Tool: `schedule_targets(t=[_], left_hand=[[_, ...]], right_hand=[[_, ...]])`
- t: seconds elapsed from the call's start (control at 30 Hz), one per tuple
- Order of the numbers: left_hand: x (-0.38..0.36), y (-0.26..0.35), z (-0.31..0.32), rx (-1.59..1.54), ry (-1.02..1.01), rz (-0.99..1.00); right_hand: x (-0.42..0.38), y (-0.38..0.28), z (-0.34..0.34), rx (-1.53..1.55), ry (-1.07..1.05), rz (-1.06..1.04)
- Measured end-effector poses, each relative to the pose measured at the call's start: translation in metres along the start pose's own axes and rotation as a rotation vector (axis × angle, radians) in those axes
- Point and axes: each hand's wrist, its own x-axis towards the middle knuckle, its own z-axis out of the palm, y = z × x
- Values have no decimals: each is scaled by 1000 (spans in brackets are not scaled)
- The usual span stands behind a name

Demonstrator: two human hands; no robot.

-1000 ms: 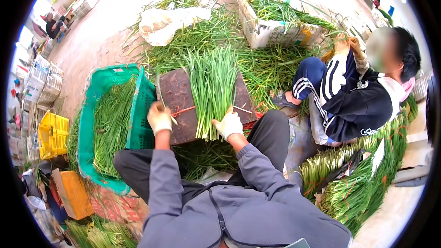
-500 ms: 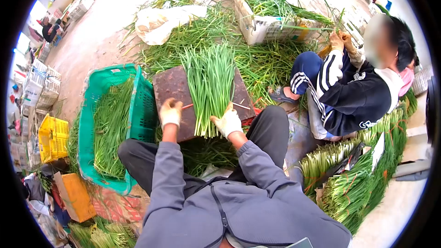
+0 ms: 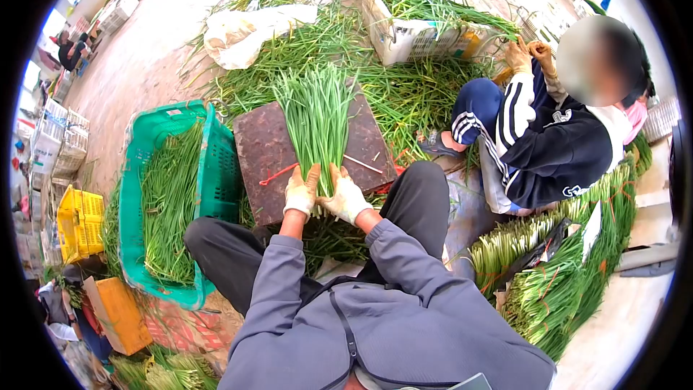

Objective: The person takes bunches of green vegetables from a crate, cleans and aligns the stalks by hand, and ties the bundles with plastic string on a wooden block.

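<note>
Both gloved hands close around the cut end of a bunch of green chives (image 3: 315, 119): the left hand (image 3: 301, 192) grips it from the left, the right hand (image 3: 346, 198) from the right, thumbs nearly meeting over the stalks. The bunch lies lengthwise on a dark brown board (image 3: 263, 148), its leaf tips fanning out past the far edge. A red tie (image 3: 278, 172) lies on the board just left of the left hand, and a thin stick, perhaps a loose stalk, (image 3: 362, 165) rests to the right of the bunch.

Left of the board stands a green plastic crate (image 3: 148, 148) holding more chives. Loose chives cover the floor (image 3: 144, 58) beyond the board, near a white sack (image 3: 245, 29) and a white crate (image 3: 404, 40). On the right a seated co-worker in a dark striped tracksuit (image 3: 548, 144) handles stalks, with tied bundles (image 3: 556, 282) stacked beside. A yellow crate (image 3: 79, 220) sits at far left.
</note>
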Motion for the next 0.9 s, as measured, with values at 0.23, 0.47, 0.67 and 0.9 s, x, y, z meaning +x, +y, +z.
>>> schedule_targets(t=[0.23,0.47,0.67,0.9], left_hand=[[5,3,22,354,137,-125],[1,-4,18,299,146,-12],[4,-8,24,338,186,-27],[-4,4,16,268,156,-41]], right_hand=[[-11,3,-18,26,19,65],[-19,20,-31,23,191,179],[4,-2,-35,44,165,179],[9,8,-36,694,82,311]])
